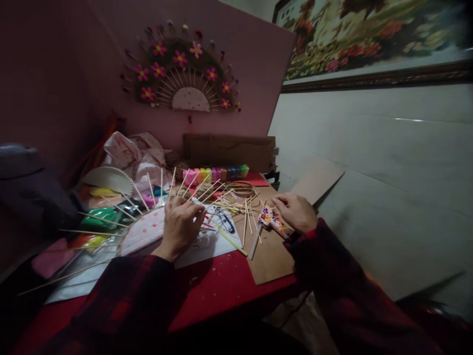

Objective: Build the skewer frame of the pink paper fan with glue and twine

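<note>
A half-round, spotted pale cloth piece lies on white paper at the left, with thin wooden sticks fanning out from its curved edge. My left hand is over its right side, fingers curled and pinched together near the stick bases. Whatever lies between those fingertips is hidden. Over the brown board, my right hand has thumb and forefinger pressed together; anything in them is too small to make out. Just below it rests a flower-patterned glue gun with a glue stick. Loose sticks lie between my hands.
Blue-handled scissors lie on the white paper. Behind are colourful clay blocks, twine, a paper plate and crumpled cloth. A flowered fan hangs on a pink panel. The brown board lies on red cloth.
</note>
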Demonstrator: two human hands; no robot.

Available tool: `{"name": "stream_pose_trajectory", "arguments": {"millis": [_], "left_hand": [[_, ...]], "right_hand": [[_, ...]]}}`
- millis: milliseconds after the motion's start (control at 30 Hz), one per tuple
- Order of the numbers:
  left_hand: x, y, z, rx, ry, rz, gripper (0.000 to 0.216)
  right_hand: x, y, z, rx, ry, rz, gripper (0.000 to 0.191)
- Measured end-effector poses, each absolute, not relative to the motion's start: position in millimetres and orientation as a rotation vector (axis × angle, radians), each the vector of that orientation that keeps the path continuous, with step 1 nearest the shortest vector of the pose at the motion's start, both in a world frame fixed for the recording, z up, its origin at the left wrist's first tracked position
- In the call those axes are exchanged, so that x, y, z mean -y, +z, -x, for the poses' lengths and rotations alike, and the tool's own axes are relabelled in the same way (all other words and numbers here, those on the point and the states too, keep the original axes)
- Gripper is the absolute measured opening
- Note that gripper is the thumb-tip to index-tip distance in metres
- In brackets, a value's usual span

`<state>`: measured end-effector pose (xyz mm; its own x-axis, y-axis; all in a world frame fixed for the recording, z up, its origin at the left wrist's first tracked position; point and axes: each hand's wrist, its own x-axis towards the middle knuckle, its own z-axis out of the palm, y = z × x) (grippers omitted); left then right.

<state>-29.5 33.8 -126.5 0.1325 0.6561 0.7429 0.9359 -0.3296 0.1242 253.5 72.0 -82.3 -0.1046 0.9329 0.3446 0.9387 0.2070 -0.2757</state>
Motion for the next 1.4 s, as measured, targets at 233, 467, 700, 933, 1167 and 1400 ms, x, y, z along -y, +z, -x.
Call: {"name": "stream_pose_trajectory", "arguments": {"millis": [233,467,700,933,1167,1400], "left_hand": [[-35.7,-131.0,29.8,1.492,-1.067,2.024,0.01],[-34.5,-132.6,29.4,1.54,-1.031,2.027,0.012],[-33.2,-131.5,28.3,1.571,-1.022,2.041,0.013],[-33.3,-133.4,28.7,1.532,-1.064,2.039,0.013],[-33.0,-134.4,28.7,1.549,-1.028,2.066,0.015],[-32.0,-135.7,28.3,1.553,-1.056,2.069,0.013]], "right_hand": [[-75.8,-129.3,-285.3,2.281,0.186,1.822,0.057],[-76.4,-134.7,-285.2,2.119,0.226,1.757,0.04],[-78.3,-138.2,-303.4,2.069,0.171,1.708,0.041],[-74.1,-139.7,-296.6,1.744,0.735,1.345,0.039],[-48.7,-115.6,-268.4,1.318,1.458,1.039,0.028],[-30.9,-111.2,-230.0,1.155,1.745,0.827,0.03]]}}
